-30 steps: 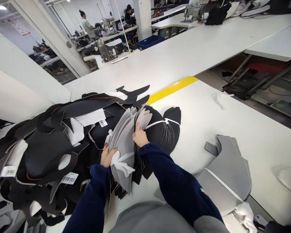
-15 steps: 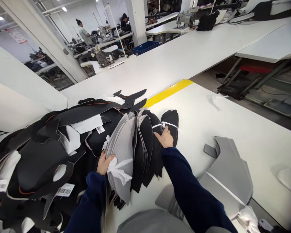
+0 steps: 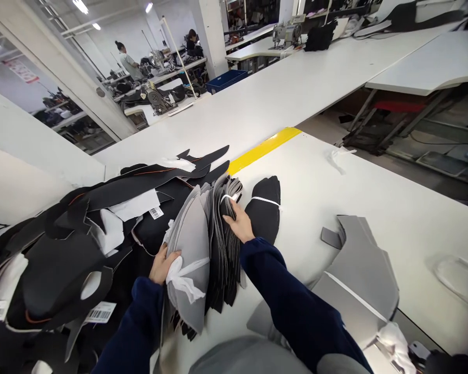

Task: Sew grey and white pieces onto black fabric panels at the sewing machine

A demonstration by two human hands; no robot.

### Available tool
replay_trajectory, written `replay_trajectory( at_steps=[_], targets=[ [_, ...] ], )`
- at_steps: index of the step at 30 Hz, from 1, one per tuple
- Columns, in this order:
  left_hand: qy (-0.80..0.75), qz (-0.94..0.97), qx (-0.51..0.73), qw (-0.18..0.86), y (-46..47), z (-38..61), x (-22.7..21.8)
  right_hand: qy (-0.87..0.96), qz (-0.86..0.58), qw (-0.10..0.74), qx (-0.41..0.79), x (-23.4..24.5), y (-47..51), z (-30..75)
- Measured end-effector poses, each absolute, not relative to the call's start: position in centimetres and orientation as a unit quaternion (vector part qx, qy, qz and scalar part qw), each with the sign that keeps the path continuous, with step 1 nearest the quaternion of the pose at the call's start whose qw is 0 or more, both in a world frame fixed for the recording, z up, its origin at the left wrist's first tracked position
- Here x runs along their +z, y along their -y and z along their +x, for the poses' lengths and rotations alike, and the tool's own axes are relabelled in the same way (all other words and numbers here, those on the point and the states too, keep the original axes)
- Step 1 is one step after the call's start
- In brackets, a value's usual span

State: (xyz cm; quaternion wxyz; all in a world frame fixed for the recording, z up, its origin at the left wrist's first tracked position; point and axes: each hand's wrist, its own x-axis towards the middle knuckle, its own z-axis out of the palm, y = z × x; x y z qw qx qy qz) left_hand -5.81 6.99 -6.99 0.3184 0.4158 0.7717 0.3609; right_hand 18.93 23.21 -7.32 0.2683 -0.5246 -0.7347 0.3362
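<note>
My left hand [image 3: 165,264] is closed on the left side of a grey bundle of cut fabric pieces [image 3: 193,234], tied with a white strip [image 3: 185,278]. Beside it, black fabric pieces [image 3: 221,249] with grey edges stand fanned against the grey ones. My right hand [image 3: 239,222] grips this black stack near its top, at a narrow white tie. Just right of that hand lies another black bundle [image 3: 265,208], bound with a white band and apart from my fingers. The undersides of both stacks are hidden.
A large heap of black cut pieces [image 3: 62,259] with barcode labels covers the left side. Grey tied pieces [image 3: 359,270] lie at the right on the white table [image 3: 304,192]. Yellow tape [image 3: 265,150] marks the table joint. Two people sit or stand near sewing machines behind.
My right hand has moved left, pressing the black stack upright against the grey bundle. The rightmost black bundle now lies separate. My left hand keeps its hold.
</note>
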Motion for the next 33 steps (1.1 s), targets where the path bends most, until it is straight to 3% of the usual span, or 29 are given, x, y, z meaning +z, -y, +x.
replay_trajectory(
  at_steps=[8,12,17,21,27,30,33],
  targets=[
    [-0.704,0.657,0.216,0.164,-16.3,1.1,-1.1,0.648,-0.53,0.446,0.316,-9.4,-20.8,24.6],
    [-0.68,0.722,0.099,0.084,-16.1,8.7,-3.1,0.573,-0.645,0.425,0.274,-14.0,-18.1,30.4],
    [-0.674,0.738,0.034,0.027,-14.1,12.1,-4.8,0.492,-0.687,0.413,0.339,-17.2,-16.0,32.1],
    [-0.667,0.74,0.028,0.078,-14.9,9.4,-4.3,0.464,-0.696,0.39,0.385,-17.3,-16.8,28.2],
    [-0.669,0.741,-0.036,0.03,-14.4,8.6,-5.0,0.543,-0.639,0.364,0.405,-14.8,-16.6,30.3],
    [-0.669,0.742,-0.032,0.029,-13.8,9.0,-5.6,0.566,-0.657,0.376,0.328,-13.2,-13.2,37.7],
    [-0.67,0.741,-0.01,0.042,-13.4,8.9,-5.4,0.482,-0.798,0.345,0.107,-13.1,-8.5,44.8]
  ],
)
